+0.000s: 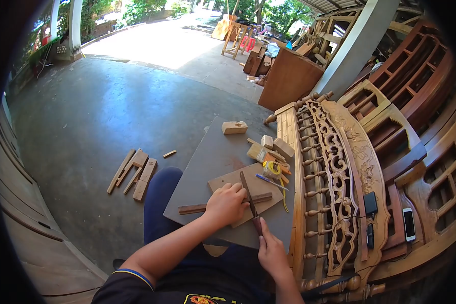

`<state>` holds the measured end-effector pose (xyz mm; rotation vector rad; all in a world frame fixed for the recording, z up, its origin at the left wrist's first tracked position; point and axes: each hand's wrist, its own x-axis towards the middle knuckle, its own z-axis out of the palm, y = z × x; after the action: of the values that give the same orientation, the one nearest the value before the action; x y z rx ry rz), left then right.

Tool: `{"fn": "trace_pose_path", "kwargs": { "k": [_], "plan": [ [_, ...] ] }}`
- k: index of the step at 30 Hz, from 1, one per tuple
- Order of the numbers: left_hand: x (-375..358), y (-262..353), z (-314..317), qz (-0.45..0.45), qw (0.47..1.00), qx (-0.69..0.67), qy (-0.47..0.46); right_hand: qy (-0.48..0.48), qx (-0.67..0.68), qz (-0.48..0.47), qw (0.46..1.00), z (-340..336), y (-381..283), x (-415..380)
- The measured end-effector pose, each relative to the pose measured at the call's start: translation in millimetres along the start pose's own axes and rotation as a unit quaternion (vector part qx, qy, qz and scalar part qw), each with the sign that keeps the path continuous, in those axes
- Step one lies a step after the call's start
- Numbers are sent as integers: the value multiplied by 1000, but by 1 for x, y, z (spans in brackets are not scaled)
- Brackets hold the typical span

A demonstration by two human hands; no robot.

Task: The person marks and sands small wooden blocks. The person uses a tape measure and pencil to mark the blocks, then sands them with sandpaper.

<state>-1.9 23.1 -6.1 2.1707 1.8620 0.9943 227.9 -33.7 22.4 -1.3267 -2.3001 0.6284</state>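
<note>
My left hand (pixel 227 203) is closed over a dark strip of wood (pixel 192 209), pressing it down on a light square board (pixel 220 183). The strip sticks out on both sides of the hand. In my right hand (pixel 273 253) is the handle of a long, narrow, dark file (pixel 249 195), which lies across the strip just right of my left fingers. Both the board and the strip rest on a grey tabletop (pixel 190 190). A yellow tape measure (pixel 272 169) and a blue pen (pixel 271 182) lie beyond the board to the right.
Wood blocks (pixel 234 127) and a brush-like piece (pixel 257 152) sit on the tabletop. Wood pieces (pixel 145 180) lie on the floor at left. A carved wooden bench (pixel 334 152) borders the right side, with a white phone (pixel 409 224) on it.
</note>
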Motion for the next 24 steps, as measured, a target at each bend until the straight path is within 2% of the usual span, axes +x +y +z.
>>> {"fn": "trace_pose_path", "kwargs": {
  "k": [4,10,13,16,22,24],
  "plan": [
    [-1,2,-1,-17,1000,8,-4,0,11,3,1000,-3,0,-11],
    [-1,3,-1,-11,1000,3,-10,-13,34,60,998,-19,-6,-60],
    [3,3,-1,1,1000,-5,1,10,18,7,1000,-7,0,-33],
    [0,0,0,-2,1000,-7,6,7,6,-5,1000,3,5,-1],
    [0,1,-1,-10,1000,4,-9,-19,2,36,999,-15,-3,-35],
    [0,0,1,-6,1000,5,-7,2,-3,11,1000,-14,-1,-50]
  ]
}}
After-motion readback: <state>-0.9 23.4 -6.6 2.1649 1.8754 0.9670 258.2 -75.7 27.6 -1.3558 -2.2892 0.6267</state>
